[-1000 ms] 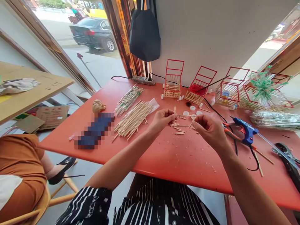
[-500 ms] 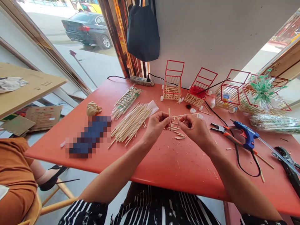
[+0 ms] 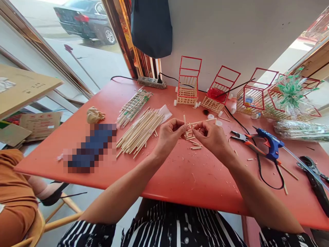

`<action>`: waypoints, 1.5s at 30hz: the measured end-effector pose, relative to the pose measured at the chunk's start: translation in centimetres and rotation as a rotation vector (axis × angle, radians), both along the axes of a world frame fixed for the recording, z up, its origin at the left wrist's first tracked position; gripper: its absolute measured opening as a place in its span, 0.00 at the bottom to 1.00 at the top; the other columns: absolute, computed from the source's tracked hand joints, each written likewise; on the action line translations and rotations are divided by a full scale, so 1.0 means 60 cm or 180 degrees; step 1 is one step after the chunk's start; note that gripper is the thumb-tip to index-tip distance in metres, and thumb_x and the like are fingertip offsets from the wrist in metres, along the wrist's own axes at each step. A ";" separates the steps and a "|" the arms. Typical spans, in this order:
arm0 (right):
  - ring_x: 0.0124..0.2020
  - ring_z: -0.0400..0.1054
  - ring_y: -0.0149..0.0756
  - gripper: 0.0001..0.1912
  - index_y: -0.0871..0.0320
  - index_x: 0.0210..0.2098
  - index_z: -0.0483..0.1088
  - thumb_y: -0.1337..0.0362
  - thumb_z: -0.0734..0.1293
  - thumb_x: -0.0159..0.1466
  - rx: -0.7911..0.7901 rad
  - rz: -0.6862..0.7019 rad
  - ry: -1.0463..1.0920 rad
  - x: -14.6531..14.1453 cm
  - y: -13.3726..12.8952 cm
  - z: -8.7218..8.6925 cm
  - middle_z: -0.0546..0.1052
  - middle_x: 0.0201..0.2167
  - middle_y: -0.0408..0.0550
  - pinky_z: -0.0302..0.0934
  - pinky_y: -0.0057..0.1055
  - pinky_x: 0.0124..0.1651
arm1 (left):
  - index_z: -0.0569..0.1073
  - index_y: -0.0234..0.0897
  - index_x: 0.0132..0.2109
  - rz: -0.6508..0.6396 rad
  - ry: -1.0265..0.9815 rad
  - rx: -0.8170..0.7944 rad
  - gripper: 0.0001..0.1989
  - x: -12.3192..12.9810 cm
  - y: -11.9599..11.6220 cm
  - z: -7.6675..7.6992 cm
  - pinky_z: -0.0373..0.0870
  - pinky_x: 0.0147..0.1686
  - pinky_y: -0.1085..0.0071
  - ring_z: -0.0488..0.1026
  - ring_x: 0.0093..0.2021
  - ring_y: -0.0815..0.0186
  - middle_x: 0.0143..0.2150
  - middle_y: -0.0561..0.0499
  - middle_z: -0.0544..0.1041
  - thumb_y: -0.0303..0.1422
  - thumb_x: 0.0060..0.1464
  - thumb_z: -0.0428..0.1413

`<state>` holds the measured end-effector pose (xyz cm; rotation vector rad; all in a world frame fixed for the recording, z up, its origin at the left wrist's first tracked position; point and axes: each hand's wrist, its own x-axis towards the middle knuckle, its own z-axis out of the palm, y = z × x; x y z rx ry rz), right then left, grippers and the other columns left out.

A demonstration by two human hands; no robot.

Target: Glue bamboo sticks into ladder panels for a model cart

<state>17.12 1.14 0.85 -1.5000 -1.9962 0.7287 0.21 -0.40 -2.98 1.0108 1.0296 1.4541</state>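
My left hand [image 3: 171, 133] pinches a short upright wooden stick [image 3: 184, 120] over the red table [image 3: 164, 181]. Close on its right, my right hand [image 3: 208, 134] has its fingertips pressed together at a longer, nearly level stick [image 3: 203, 120]; the two sticks look to be touching or crossing. Short cut sticks [image 3: 196, 148] lie just below the fingers. A pile of long sticks [image 3: 140, 133] rests left of my left hand. Whether the right fingertips hold a further small piece is too small to tell.
Small stick carts with red frames [image 3: 188, 94] stand along the wall. Pliers [image 3: 246, 142], a blue glue gun [image 3: 272, 145] and its cable lie at the right. A power strip [image 3: 151, 82] sits at the back. At the lower left is a seated person's orange clothing [image 3: 16, 192].
The camera view has shifted a little, so most things appear higher and further left. Both hands stay close together at the sticks, with the same pinched fingers.
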 end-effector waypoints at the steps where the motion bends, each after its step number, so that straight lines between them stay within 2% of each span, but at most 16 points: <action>1: 0.23 0.59 0.29 0.07 0.59 0.35 0.75 0.61 0.69 0.62 -0.0026 -0.0002 0.0004 -0.001 -0.001 0.000 0.70 0.20 0.39 0.53 0.29 0.30 | 0.77 0.34 0.33 -0.0002 -0.0003 -0.0003 0.12 0.000 -0.001 0.001 0.73 0.28 0.74 0.72 0.25 0.72 0.27 0.54 0.76 0.38 0.49 0.68; 8: 0.21 0.56 0.28 0.07 0.59 0.35 0.75 0.61 0.69 0.62 -0.0085 -0.0001 -0.0076 -0.007 -0.003 0.006 0.66 0.18 0.37 0.51 0.29 0.29 | 0.77 0.35 0.33 -0.0013 -0.0003 -0.0072 0.16 0.000 -0.003 0.003 0.75 0.28 0.72 0.73 0.25 0.71 0.28 0.54 0.77 0.41 0.47 0.71; 14: 0.21 0.58 0.28 0.07 0.59 0.35 0.75 0.62 0.69 0.62 -0.0046 0.0012 -0.0126 -0.009 -0.005 0.006 0.68 0.18 0.37 0.52 0.28 0.29 | 0.77 0.35 0.33 -0.0032 0.0020 -0.0092 0.18 0.000 -0.003 0.004 0.74 0.28 0.72 0.73 0.25 0.70 0.26 0.54 0.76 0.44 0.45 0.72; 19: 0.23 0.62 0.29 0.08 0.59 0.37 0.77 0.62 0.68 0.62 0.0058 0.0088 -0.0090 -0.007 -0.006 0.002 0.72 0.22 0.41 0.53 0.28 0.30 | 0.77 0.35 0.33 -0.0031 0.0057 -0.0077 0.18 0.001 -0.002 0.002 0.75 0.28 0.72 0.73 0.25 0.70 0.26 0.54 0.76 0.44 0.46 0.72; 32: 0.22 0.61 0.29 0.07 0.59 0.36 0.76 0.63 0.68 0.63 -0.0020 0.0078 -0.0095 -0.011 -0.009 -0.001 0.72 0.20 0.39 0.53 0.28 0.29 | 0.77 0.34 0.33 -0.0015 0.0101 -0.0022 0.15 0.002 -0.004 0.003 0.76 0.28 0.72 0.74 0.25 0.70 0.26 0.54 0.76 0.40 0.48 0.70; 38: 0.28 0.71 0.33 0.05 0.58 0.36 0.77 0.66 0.68 0.62 0.0193 -0.0030 -0.0136 -0.016 -0.011 -0.008 0.81 0.29 0.46 0.57 0.30 0.33 | 0.77 0.35 0.33 0.0026 0.0089 -0.0012 0.15 0.004 -0.006 0.004 0.77 0.29 0.72 0.74 0.26 0.70 0.26 0.55 0.76 0.40 0.47 0.71; 45: 0.28 0.70 0.34 0.04 0.56 0.34 0.75 0.63 0.68 0.63 0.0479 -0.0061 -0.0185 -0.017 -0.015 -0.011 0.83 0.32 0.48 0.58 0.31 0.34 | 0.76 0.35 0.33 0.0024 0.0068 -0.0022 0.16 0.004 -0.006 0.002 0.78 0.31 0.70 0.75 0.26 0.69 0.26 0.54 0.77 0.42 0.47 0.71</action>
